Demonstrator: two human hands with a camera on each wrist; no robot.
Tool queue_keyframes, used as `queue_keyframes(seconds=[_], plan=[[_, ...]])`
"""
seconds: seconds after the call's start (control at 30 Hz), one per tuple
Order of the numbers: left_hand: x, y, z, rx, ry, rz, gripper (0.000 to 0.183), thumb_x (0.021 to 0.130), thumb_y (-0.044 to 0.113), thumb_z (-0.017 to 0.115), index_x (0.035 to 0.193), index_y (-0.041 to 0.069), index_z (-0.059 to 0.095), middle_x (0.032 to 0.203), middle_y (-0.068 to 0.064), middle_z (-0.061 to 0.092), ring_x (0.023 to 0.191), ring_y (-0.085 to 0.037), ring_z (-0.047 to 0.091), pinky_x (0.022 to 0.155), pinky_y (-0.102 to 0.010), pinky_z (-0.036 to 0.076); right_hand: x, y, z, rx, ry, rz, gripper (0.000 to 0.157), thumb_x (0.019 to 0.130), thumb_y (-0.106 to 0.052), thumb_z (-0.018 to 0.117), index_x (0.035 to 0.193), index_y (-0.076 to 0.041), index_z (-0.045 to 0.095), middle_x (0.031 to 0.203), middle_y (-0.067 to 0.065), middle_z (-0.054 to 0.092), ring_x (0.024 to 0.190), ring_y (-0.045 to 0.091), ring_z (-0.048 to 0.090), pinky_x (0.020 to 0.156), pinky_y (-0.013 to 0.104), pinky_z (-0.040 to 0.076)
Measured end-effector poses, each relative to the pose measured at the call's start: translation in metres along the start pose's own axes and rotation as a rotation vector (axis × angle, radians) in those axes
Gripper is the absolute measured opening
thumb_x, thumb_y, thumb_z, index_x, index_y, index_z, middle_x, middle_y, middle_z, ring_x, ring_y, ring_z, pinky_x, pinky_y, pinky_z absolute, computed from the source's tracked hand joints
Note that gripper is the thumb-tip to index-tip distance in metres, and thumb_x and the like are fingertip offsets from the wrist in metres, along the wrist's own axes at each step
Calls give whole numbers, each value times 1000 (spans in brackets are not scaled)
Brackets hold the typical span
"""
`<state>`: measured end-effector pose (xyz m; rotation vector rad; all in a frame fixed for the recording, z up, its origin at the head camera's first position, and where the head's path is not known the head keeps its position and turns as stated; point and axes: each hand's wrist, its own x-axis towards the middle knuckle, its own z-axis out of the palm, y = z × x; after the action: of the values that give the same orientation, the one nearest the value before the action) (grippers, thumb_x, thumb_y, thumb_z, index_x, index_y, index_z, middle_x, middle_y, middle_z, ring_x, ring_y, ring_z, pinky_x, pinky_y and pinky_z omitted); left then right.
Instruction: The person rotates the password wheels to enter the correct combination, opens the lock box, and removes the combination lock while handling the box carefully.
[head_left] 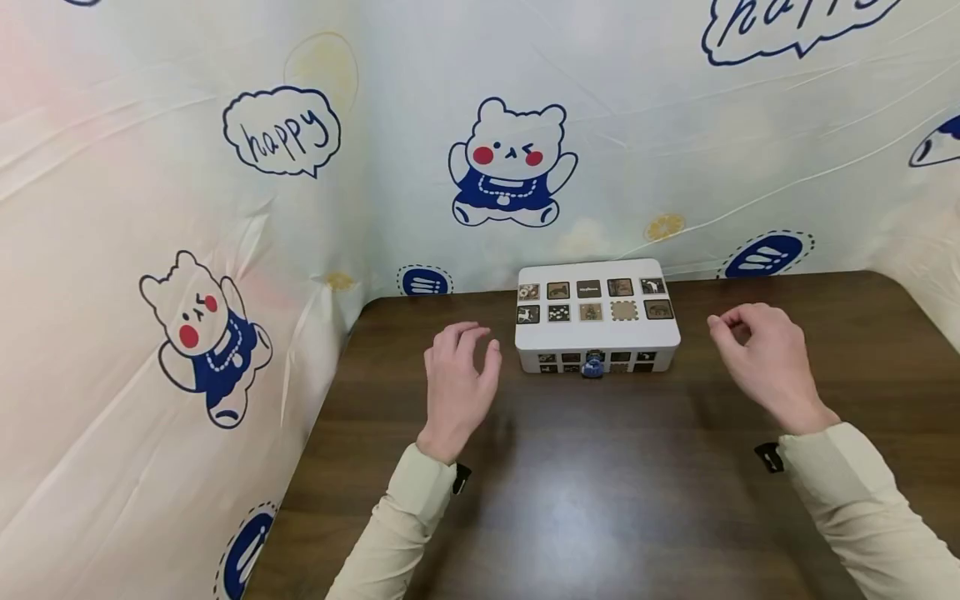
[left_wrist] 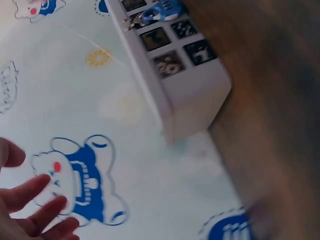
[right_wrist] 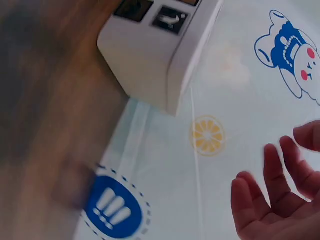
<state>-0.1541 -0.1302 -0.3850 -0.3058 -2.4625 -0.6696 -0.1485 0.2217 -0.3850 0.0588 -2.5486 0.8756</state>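
Head view: a white rectangular box with rounded corners [head_left: 555,336], its lid and front patterned with small dark and tan square pictures, sits at the far edge of a dark brown wood-grain table [head_left: 585,492], near a pale cloth backdrop printed with blue bears [head_left: 637,125].
Box front: a small glossy blue rounded fastener [head_left: 592,367] hangs at the middle; the left wrist view shows silvery metal beside it. The lid looks closed.
Left hand [head_left: 459,383]: just beside the box's left end, apart from it, fingers relaxed with a fair gap to the thumb, holding nothing.
Right hand [head_left: 772,362]: off the box's right end, apart from it, thumb and forefinger curved close together in a narrow ring, nothing between them.
Step in hand: seemingly hands poised around the box without contact; approach or retreat, I cannot tell.
Next move: handling the box would probably call for bringing both hands inward, with the right fingers spread wider.
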Motion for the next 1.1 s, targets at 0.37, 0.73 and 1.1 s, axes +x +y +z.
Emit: queue_keyframes(seconds=[0.37, 0.73, 1.1], plan=[[-16, -16, 39, -811, -224, -674, 16, 86, 16, 55, 91, 4, 65, 83, -9, 66, 76, -19, 63, 69, -32, 49, -4, 5, 19, 400, -248, 306, 38, 89, -39, 50, 88, -2, 59, 66, -6, 61, 62, 3, 56, 58, 17, 46], [-29, -4, 86, -1237, -527, -995, 40, 93, 17, 43, 126, -4, 45, 128, -22, 48, 112, -33, 51, 91, -36, 44, -20, 2, 68, 601, -667, 299, 45, 94, -23, 44, 127, 7, 39, 126, 30, 44, 106, 35, 53, 82, 41, 49], [-32, 26, 123, -1211, -525, -1014, 38, 91, 8, 41, 127, -1, 46, 130, -15, 47, 106, -29, 54, 81, -30, 46, -33, -9, 108, 689, -668, 368, 46, 93, -13, 42, 134, 5, 30, 138, 25, 31, 121, 37, 39, 88, 42, 47]])
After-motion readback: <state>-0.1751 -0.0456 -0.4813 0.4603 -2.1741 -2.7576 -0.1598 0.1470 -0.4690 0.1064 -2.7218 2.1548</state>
